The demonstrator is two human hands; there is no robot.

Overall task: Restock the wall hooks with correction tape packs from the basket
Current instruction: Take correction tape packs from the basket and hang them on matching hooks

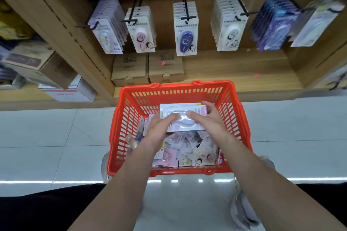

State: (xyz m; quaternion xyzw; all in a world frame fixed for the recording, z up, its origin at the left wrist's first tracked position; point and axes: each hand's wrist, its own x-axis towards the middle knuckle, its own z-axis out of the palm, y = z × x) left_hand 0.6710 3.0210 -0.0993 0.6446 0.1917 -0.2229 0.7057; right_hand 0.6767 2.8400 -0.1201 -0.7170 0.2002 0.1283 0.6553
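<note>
both bare forearms reach forward and draw together, wrists nearly straight. the left grip (159, 129) is palm down and holds the near left corner of a pack (174, 108), fingers laid over its face, thumb hidden. the right grip (205, 118) pinches the pack's right end, thumb on the face, fingers curled over the far edge.
</note>
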